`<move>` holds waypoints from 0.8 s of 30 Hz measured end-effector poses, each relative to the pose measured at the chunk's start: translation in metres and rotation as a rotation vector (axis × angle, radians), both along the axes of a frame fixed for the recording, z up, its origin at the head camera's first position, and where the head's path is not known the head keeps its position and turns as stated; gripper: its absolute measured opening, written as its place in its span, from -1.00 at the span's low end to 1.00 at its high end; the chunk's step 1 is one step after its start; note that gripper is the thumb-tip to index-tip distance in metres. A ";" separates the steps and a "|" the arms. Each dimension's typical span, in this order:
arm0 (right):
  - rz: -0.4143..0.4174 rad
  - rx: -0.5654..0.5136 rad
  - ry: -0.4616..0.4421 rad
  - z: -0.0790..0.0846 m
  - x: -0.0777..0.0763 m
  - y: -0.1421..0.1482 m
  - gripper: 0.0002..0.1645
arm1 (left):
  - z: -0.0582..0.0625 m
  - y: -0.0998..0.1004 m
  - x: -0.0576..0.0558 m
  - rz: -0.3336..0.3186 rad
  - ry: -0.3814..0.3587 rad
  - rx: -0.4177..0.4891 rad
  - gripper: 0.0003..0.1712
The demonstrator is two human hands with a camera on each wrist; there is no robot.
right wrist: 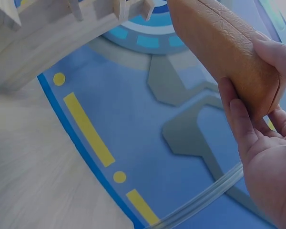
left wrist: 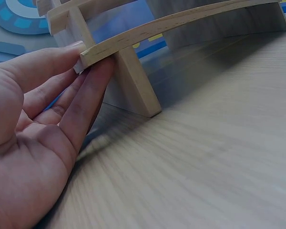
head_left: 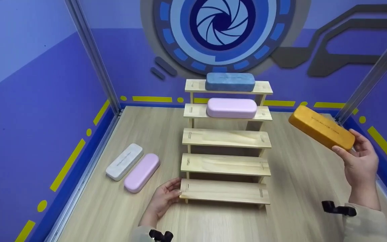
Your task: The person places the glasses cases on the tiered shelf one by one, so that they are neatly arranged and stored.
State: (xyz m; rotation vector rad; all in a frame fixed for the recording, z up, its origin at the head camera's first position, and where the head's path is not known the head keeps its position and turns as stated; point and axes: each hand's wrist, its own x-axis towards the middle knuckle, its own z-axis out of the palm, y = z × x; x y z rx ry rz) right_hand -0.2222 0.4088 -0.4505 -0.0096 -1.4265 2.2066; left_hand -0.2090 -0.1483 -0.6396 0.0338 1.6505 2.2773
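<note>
Case (head_left: 321,127) in orange, end-gripped by R hand (head_left: 361,159), points toward rack (head_left: 227,165) at that hand's L; L hand (head_left: 161,200) pinches bottom step (head_left: 225,191), prob. to steady it, tho grip beneath is part-hidden.

Lettering (head_left: 325,125) on orange case (head_left: 321,128), on white case (head_left: 125,162) (both illegible)

Qty: 5 cases (head_left: 321,128), 1 rack (head_left: 227,138)
</note>
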 end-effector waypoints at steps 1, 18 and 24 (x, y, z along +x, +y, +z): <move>0.014 0.010 0.011 0.001 0.000 -0.002 -0.25 | 0.000 0.000 0.000 -0.001 0.001 0.001 -0.20; 0.193 0.159 0.098 0.004 -0.009 -0.030 -0.24 | 0.001 0.000 -0.001 -0.016 0.004 0.022 -0.21; 0.240 0.190 0.109 0.002 -0.015 -0.042 -0.22 | 0.002 0.001 -0.001 -0.012 -0.006 0.015 -0.20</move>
